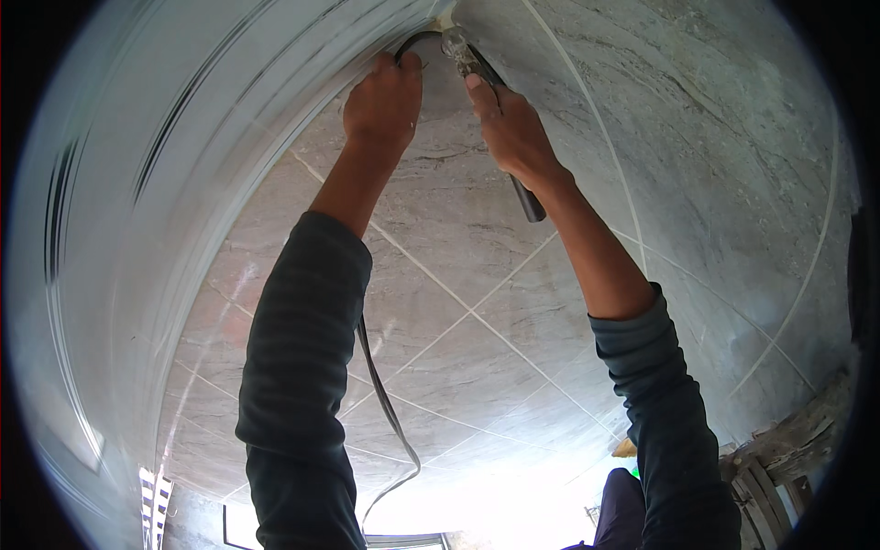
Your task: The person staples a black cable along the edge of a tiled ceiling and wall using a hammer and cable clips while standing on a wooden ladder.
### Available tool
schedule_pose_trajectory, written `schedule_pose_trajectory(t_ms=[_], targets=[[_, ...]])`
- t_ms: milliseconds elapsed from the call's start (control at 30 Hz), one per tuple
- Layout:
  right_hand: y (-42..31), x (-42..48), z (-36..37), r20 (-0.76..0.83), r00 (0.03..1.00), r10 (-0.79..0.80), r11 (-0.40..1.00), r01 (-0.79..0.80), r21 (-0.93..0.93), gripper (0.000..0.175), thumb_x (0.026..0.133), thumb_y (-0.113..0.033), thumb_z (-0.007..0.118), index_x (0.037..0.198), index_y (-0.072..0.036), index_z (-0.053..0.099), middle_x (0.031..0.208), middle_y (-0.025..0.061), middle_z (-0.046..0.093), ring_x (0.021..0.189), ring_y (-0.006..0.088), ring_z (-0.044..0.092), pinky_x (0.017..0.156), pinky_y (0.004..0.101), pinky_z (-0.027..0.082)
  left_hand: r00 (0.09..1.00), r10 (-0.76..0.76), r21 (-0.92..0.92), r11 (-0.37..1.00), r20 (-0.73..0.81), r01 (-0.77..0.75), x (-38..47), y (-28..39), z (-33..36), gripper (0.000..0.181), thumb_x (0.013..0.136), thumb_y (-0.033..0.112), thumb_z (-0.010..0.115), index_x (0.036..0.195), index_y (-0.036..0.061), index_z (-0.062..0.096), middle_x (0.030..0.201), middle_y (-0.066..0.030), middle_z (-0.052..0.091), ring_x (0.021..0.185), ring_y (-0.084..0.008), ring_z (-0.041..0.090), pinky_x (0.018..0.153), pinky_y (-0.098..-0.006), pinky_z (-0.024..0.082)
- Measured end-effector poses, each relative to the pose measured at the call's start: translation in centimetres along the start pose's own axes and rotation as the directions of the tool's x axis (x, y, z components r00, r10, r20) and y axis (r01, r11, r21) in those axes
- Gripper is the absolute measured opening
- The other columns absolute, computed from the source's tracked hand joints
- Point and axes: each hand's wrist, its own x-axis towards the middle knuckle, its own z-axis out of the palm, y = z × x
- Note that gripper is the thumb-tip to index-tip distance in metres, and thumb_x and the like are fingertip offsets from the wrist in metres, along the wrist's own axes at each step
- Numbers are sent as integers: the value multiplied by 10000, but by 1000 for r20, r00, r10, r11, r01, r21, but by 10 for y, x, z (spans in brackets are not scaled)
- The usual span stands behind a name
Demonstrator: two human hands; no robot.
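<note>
My right hand [512, 127] is closed round a hammer; its metal head [454, 42] is near the tiled corner at the top, and the dark end of its handle [528, 199] sticks out below my palm. To the left, my left hand [385, 96] pinches a dark cable [419, 36] that arcs from my fingertips towards the corner beside the hammer head. More cable [385, 392] hangs below my left forearm and curves down to the bottom edge. What else my left fingers hold is hidden.
Marbled grey tiles [467, 261] with pale joints surround my arms. A glossy pale panelled surface [172, 137] curves along the left. At the lower right is a rough wooden structure [770, 474]. Bright glare covers the bottom middle.
</note>
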Motion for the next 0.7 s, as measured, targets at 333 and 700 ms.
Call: schedule_pose_trajectory(t_ms=[333,700], targets=[[-17,-5,32,75,970,230,721,-221,656,537,974,-601,451,785,-98,464,555,-35,377,420,89,354,393,287,297,1000,16,-5,1000,-2,-16,5,-2,0,134,884,97,612,999,63,551,1022,-182,602,839,-341,723,654,-399,626],[-18,-3,35,303,921,245,396,-380,836,553,976,-624,410,826,-93,455,544,-38,368,416,89,337,405,289,286,999,22,13,1000,26,-23,3,-5,6,171,875,92,623,1021,75,535,1039,-175,571,821,-334,723,650,-396,626]])
